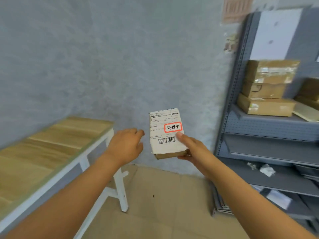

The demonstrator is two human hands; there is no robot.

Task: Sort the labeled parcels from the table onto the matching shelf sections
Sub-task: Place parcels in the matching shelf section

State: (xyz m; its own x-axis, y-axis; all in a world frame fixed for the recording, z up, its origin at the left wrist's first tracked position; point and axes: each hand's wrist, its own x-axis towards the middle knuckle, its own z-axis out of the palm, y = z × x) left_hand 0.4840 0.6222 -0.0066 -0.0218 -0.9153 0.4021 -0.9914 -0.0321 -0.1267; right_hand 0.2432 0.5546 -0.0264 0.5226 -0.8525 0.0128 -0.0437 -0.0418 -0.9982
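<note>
Head view. Your right hand [190,149] holds the parcel [166,133] in mid-air, thumb pressed on its white shipping label [164,128] just below a red-bordered sticker [173,127] with handwritten characters; your other fingers curl under the box, mostly hidden. A barcode [166,140] sits just left of your thumb tip. The parcel is a small brown box, label face up, tilted slightly away from you, clear of every surface.

Your left hand [125,146] hovers just left of the parcel, not touching it, fingers [138,132] loosely curled and holding nothing.

Left of your left hand, and below it, runs the counter [51,145]: wooden top, white frame and legs. Right of your right hand stands the grey metal shelf [269,125]. On its level above your hand sits a stack of brown cardboard boxes [266,88], with more boxes at the frame's right edge, blurred. Lower levels hold small crumpled items, too blurred to identify. Flattened cardboard [155,195] covers the floor beneath both arms. Grey wall behind.
</note>
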